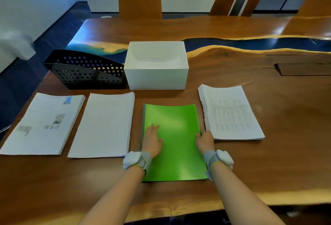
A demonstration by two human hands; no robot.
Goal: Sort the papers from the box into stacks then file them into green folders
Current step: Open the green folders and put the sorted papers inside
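A green folder lies closed on the wooden table in front of me. My left hand rests flat on its left half, fingers straight. At the folder's right edge, my right hand grips the cover with curled fingers. Three paper stacks lie around it: one with pictures at far left, a plain text stack beside it, and a table-printed stack to the right. The white box stands behind the folder, with a thin layer of white paper in its bottom.
A black perforated file holder stands left of the box. The table has a blue resin strip across the back and a recessed panel at far right. Chair backs stand beyond the far edge.
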